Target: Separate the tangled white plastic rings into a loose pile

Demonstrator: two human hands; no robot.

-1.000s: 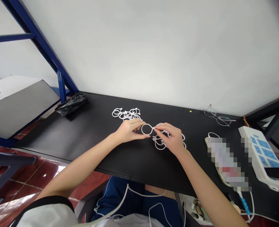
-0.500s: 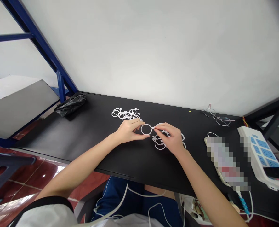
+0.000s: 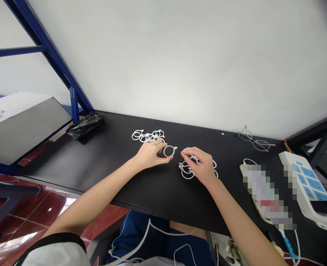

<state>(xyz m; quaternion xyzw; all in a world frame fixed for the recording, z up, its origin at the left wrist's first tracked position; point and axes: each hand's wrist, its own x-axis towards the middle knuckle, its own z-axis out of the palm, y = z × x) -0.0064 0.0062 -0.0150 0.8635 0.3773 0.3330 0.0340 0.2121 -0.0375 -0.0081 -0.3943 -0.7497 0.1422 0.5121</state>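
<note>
My left hand (image 3: 149, 154) pinches a small white plastic ring (image 3: 169, 150) just above the black table (image 3: 102, 166). Behind that hand lies a pile of several white rings (image 3: 148, 135). My right hand (image 3: 199, 164) hovers a short way to the right of the held ring, fingers curled together with nothing visible between them. It rests over a second heap of white rings (image 3: 188, 170).
A crumpled black plastic bag (image 3: 84, 125) lies at the table's back left. Eyeglasses (image 3: 254, 139) sit at the back right by the wall. A white power strip (image 3: 309, 188) and a blurred-out object (image 3: 265, 195) occupy the right end. White cables hang below the table edge.
My right hand has let go of the ring and drawn slightly right. The left hand keeps the ring and has moved it a little left, towards the back pile.
</note>
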